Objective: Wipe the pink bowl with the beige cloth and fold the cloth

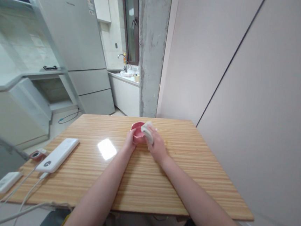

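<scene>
A small pink bowl (138,137) is near the far middle of the wooden table (188,165), its opening partly facing me. My left hand (130,138) grips it by the left side, with most of the fingers hidden. At the bowl's right rim, my right hand (156,143) is closed around a folded white cloth (148,132). The cloth covers part of the bowl's right side; whether it touches the inside I cannot tell.
On the table's left lie a white power bank (58,156) with cables, a small red device (38,155) and a white box-like item (5,182). A pale wall (234,81) borders the right side. Beyond stand a fridge (68,32) and a sink counter (123,89).
</scene>
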{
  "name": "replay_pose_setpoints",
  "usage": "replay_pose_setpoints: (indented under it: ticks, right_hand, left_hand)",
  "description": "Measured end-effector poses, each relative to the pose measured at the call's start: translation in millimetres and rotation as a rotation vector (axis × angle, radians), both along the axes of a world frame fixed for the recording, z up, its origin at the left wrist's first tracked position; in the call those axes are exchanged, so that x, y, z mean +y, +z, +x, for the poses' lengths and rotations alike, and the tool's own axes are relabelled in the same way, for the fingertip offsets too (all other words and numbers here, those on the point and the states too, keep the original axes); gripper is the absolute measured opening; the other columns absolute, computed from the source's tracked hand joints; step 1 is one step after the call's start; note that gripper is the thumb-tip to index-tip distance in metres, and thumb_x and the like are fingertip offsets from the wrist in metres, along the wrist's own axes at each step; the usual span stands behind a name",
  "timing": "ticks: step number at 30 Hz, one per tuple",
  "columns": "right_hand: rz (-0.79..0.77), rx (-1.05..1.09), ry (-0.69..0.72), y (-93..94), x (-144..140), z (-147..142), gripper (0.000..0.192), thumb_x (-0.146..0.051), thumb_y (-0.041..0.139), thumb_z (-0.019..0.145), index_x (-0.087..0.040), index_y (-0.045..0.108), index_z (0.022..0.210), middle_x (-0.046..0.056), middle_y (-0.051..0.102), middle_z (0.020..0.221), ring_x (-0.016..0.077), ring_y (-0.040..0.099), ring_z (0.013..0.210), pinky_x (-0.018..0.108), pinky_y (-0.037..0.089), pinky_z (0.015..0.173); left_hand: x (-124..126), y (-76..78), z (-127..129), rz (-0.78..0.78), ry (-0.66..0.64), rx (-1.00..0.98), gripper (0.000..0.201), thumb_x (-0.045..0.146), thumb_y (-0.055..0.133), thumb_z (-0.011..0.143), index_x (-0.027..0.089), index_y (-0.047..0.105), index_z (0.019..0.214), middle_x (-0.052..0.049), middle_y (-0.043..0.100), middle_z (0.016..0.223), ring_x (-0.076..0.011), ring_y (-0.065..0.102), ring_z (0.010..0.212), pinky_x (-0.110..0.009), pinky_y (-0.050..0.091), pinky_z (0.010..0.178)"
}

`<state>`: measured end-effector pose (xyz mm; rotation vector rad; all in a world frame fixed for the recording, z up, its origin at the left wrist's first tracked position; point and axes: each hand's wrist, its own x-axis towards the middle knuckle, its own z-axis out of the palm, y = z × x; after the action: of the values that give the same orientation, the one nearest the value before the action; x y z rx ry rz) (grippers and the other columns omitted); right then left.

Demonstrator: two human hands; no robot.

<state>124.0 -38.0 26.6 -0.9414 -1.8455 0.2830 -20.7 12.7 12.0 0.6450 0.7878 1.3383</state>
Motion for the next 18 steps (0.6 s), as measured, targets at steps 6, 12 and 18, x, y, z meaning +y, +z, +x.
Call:
replay_pose_setpoints:
  ticks: [6,12,18]
  right_hand:
    - [-0.243,0.609,-0.255,-10.9,29.5,20.4,0.050,-0.054,0.040,0.091,-0.018,0.054,0.124,0.011,0.064,0.119,0.0243,0.058,0.112,0.043,0.041,0.101]
    - [-0.360,0.590,0.087,-23.5,31.0,3.5,0.054,-0.060,0.043,0.087,-0.022,0.058,0.123,0.006,0.062,0.125,0.0230,0.052,0.122,0.040,0.035,0.108]
    - [-0.346,0.591,0.080,-31.0,21.3,-13.1,0.059,-0.060,0.045,0.087,-0.025,0.048,0.134,0.004,0.053,0.136,0.0199,0.041,0.132,0.038,0.024,0.115]
  left_hand:
    - [-10.6,12.5,10.9,-0.134,-0.108,0.006,0.025,0.023,0.055,0.080,0.011,0.069,0.097,-0.010,0.073,0.094,-0.0232,0.066,0.096,-0.034,0.051,0.087]
    - [-13.5,15.7,16.3,-0.024,-0.053,-0.085,0.035,0.037,0.052,0.086,0.012,0.067,0.105,-0.011,0.070,0.109,-0.0243,0.060,0.111,-0.036,0.047,0.096]
    - [-11.5,18.6,13.2,0.091,0.060,-0.091,0.051,0.054,0.048,0.087,0.015,0.060,0.116,-0.010,0.068,0.113,-0.0215,0.061,0.108,-0.033,0.049,0.092]
